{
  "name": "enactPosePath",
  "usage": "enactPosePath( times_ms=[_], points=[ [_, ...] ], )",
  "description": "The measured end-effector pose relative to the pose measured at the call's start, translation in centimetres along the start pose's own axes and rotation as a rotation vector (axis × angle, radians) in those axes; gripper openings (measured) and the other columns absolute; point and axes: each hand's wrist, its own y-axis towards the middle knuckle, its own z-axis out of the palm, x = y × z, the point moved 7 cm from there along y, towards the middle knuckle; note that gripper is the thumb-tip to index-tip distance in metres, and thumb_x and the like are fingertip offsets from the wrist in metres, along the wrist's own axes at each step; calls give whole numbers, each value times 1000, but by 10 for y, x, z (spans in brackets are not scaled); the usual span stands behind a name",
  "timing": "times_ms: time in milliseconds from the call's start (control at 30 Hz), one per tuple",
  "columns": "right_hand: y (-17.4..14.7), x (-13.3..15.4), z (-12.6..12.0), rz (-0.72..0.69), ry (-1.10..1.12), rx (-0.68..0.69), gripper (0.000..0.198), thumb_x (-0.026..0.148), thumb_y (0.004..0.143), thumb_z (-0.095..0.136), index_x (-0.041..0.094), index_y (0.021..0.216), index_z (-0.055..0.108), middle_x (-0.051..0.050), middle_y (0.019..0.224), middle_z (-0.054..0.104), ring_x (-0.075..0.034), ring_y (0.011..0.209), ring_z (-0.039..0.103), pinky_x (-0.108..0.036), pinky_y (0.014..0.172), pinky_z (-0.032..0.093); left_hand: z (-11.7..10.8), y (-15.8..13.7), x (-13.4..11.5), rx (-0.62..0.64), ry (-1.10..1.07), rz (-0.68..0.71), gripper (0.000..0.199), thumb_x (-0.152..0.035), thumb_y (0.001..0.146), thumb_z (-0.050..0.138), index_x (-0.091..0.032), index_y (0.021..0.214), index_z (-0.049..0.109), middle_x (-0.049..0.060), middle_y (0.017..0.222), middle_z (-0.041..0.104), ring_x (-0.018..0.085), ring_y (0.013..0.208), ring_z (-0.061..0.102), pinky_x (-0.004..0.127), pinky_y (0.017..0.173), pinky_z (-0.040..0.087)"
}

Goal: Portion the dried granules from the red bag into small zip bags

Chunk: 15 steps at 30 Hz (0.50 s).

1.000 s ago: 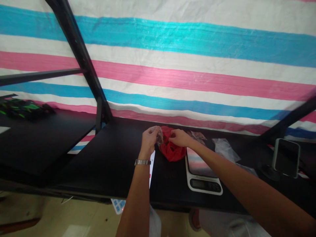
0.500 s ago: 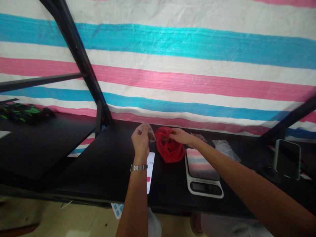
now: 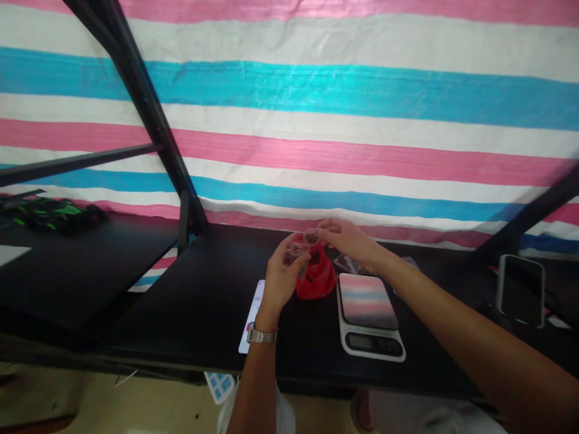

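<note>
My left hand [image 3: 281, 276] is closed around a small clear plastic bag [image 3: 297, 253] with brownish contents, held up at the left of the red plastic bag [image 3: 320, 282]. My right hand [image 3: 347, 240] pinches a small round cup-like thing [image 3: 311, 237], its inside brownish, over the red bag's far edge. The round thing is close to the mouth of the clear bag; whether they touch I cannot tell. The red bag lies crumpled and open on the black table [image 3: 190, 289]. Right of it stands a white kitchen scale [image 3: 371, 343] with a reflective, bare plate.
A phone with a white screen [image 3: 251, 310] lies left of my left forearm. Clear plastic bags [image 3: 350, 264] lie behind the scale. Another phone [image 3: 522, 290] stands on a holder at the right. A black frame post [image 3: 151, 114] rises at the left, before a striped sheet [image 3: 339, 157].
My right hand has come up out of the red bag with the small round thing. My left hand has moved right, bringing the clear bag beside it. The view has shifted slightly.
</note>
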Motion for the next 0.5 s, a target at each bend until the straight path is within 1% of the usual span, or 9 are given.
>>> enactPosePath(
  times_ms=[67, 133, 267, 333, 400, 500],
  points=[
    [-4, 9, 0, -92, -123, -91, 8, 23, 97, 70, 16, 96, 72, -6, 92, 79, -16, 82, 71, -28, 77, 53, 4, -3, -1, 11, 35, 22, 60, -25, 76, 85, -23, 134, 71, 5, 106, 78, 20, 94, 74, 33, 90, 58],
    [-11, 17, 3, -202, -235, -135, 4, 21, 93, 73, 17, 95, 72, -5, 93, 78, -17, 83, 70, -30, 80, 52, 6, -5, -2, 7, 80, 45, 61, -24, 76, 85, -23, 135, 71, 6, 108, 78, 21, 97, 74, 34, 93, 57],
    [-28, 30, 13, -397, -364, -97, 10, 15, 89, 76, 20, 97, 73, -4, 104, 77, -18, 95, 70, -32, 91, 51, 5, -7, -1, -5, 114, 50, 60, -26, 79, 85, -24, 137, 70, 7, 118, 78, 21, 102, 74, 33, 95, 57],
    [-33, 33, 14, -437, -374, -87, 16, 11, 88, 74, 21, 100, 73, -5, 108, 76, -19, 100, 70, -33, 95, 51, 5, -8, -1, -4, 115, 45, 59, -26, 79, 85, -24, 136, 70, 7, 119, 77, 20, 102, 74, 32, 95, 56],
    [-34, 34, 14, -447, -361, -96, 18, 12, 89, 73, 22, 104, 72, -4, 111, 77, -19, 102, 70, -33, 96, 51, 4, -7, 0, -14, 104, 37, 59, -26, 78, 86, -23, 135, 70, 6, 115, 78, 20, 100, 74, 32, 94, 57],
    [-34, 31, 8, -441, -325, -180, 19, 16, 91, 70, 23, 109, 72, -5, 116, 78, -19, 100, 71, -34, 96, 52, 2, -7, -2, -21, 73, 24, 62, -25, 76, 86, -22, 136, 69, 5, 107, 79, 19, 96, 75, 32, 93, 57]
  ],
)
